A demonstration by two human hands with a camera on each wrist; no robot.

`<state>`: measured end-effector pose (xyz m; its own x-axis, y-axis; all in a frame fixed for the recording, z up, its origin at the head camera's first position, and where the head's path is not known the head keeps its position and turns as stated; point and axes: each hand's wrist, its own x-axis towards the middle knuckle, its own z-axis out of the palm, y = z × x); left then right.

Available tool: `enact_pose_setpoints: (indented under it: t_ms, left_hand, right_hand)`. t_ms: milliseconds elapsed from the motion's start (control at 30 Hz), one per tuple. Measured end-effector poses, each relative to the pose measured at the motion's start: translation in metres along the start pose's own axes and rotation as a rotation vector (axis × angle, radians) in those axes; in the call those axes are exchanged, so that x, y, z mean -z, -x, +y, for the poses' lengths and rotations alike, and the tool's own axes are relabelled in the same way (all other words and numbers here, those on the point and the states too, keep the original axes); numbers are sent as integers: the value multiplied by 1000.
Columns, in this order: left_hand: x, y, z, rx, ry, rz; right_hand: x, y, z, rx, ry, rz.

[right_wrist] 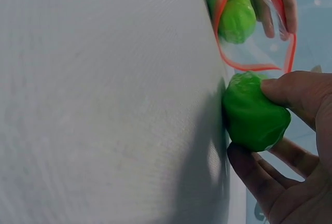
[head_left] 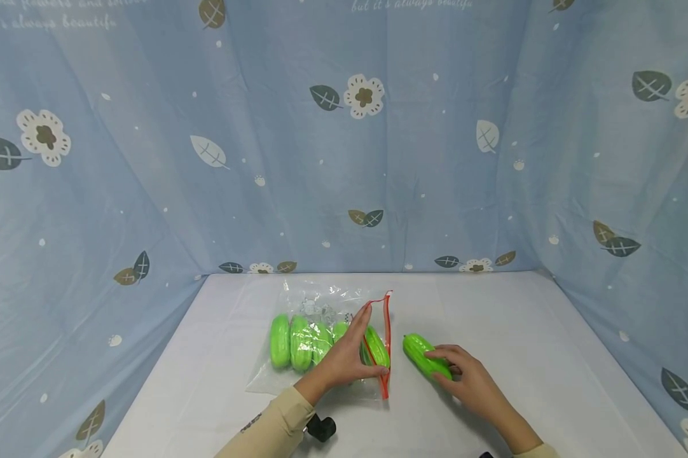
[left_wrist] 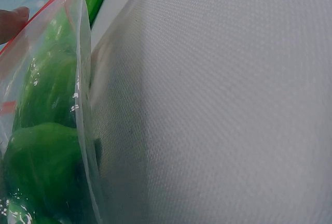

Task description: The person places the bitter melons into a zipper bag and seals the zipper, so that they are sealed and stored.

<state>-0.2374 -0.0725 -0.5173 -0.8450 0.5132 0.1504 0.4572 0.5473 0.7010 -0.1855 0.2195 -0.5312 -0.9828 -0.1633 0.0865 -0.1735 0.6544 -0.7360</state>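
Note:
A clear zip bag [head_left: 264,381] with a red-edged mouth lies on the table, holding several green cucumbers [head_left: 301,343]. My left hand [head_left: 344,353] is at its mouth, fingers straight and thumb spread apart, touching the red edge. In the right wrist view the red rim [right_wrist: 249,67] gapes, and a cucumber end [right_wrist: 237,19] shows inside. Right of the bag, my right hand [head_left: 464,375] grips another cucumber [head_left: 418,350] by its near end, between thumb and fingers. That cucumber [right_wrist: 254,112] is close over the table, its far end pointing toward the bag.
A white cloth [head_left: 493,312] covers the table. Blue patterned curtains [head_left: 435,172] hang behind it and at both sides. A black object [head_left: 321,428] shows beside the left sleeve [head_left: 275,423], below the bag.

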Motion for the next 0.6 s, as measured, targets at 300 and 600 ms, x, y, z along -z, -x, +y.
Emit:
enact_pose_setpoints:
  t_ms: [300,600]
  left_hand:
    - [0,0,0,6,7,-5]
    - [-2,0,0,5,-23,4]
  right_hand:
    - [1,-1,-2,39,5,-4]
    - [-2,-3,-4,73,4,-1]
